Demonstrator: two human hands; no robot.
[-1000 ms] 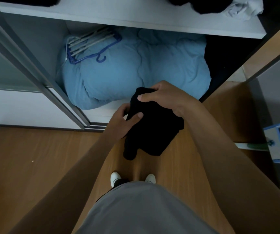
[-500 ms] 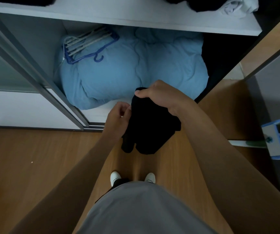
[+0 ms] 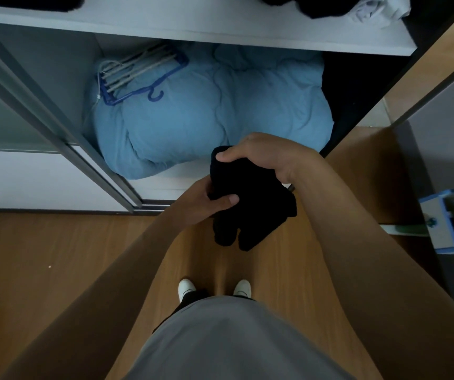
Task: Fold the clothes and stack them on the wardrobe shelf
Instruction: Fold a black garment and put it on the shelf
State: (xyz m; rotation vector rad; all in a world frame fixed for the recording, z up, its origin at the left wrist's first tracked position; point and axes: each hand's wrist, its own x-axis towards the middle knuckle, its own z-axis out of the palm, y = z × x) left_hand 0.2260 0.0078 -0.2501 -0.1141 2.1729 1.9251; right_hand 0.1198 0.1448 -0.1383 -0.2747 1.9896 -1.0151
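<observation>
head view: left hand (image 3: 193,207) and right hand (image 3: 264,157) both grip black garment (image 3: 250,209) below shelf edge (image 3: 193,37).

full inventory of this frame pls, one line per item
black garment: 1, black, held in front of the wardrobe
duvet: 1, light blue, lower compartment
hangers: bundle, one blue, rest pale, on the duvet
shelf: 1, white, above the duvet
dark clothes: heap, black, shelf right
pale cloth: 1, white, right of the dark clothes
floor: 1, brown wood
blue-and-white object: 1, right edge, unidentifiable
shoes: 2, white, on floor
shirt: 1, grey, bottom centre
left hand: 1, grips garment's left side
right hand: 1, grips garment's top
</observation>
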